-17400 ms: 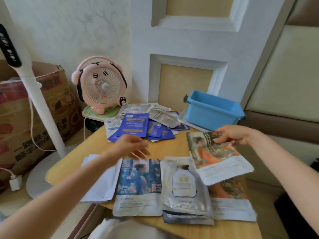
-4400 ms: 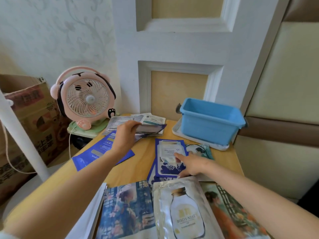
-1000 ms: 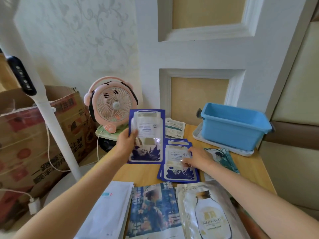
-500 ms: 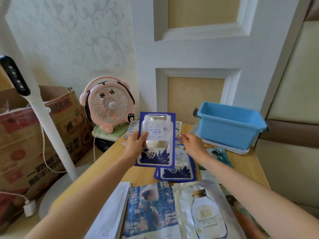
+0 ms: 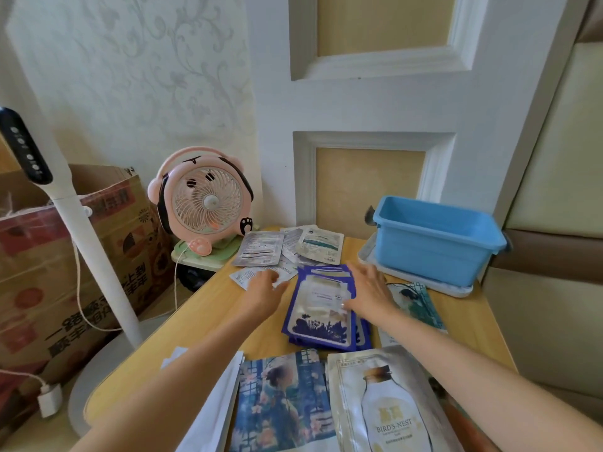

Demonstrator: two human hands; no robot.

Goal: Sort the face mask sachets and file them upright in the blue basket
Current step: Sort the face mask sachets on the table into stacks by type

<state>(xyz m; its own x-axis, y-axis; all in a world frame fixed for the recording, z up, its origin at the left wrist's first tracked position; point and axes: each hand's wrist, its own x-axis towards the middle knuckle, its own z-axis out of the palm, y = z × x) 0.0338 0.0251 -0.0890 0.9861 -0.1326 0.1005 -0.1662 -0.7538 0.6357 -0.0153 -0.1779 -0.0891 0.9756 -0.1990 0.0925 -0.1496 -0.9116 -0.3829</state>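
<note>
- Wooden table (image 5: 208,324), all the sachets in view lie flat on it.
- Cardboard box (image 5: 65,272) on the floor to the left, white stand-fan pole (image 5: 91,256) in front of it.
- Blue basket (image 5: 434,252) at the far right corner of the table, standing on a white tray (image 5: 453,290), against the panelled wall.
- Pink desk fan (image 5: 207,202) at the far left corner, on a green base, facing the camera.
- Bird's Nest sachet (image 5: 388,406) at the near edge, bottle print up; lady-print sachet (image 5: 280,402) just beside it on the left, edges touching.
- Dark blue sachet stack (image 5: 321,318) mid-table, fanned a little, near the basket but apart from it.
- Silver-white sachet pile (image 5: 293,246) behind the stack, between fan and basket, overlapping loosely.
- Teal sachet (image 5: 417,305) right of the blue stack, partly under the right forearm.
- Right hand (image 5: 370,290) palm down, fingers straight and spread, pressing on the right side of the blue stack.
- Left hand (image 5: 266,288) left of the stack, fingers loosely extended over a loose white sachet, gripping nothing; blurred, contact unclear.
</note>
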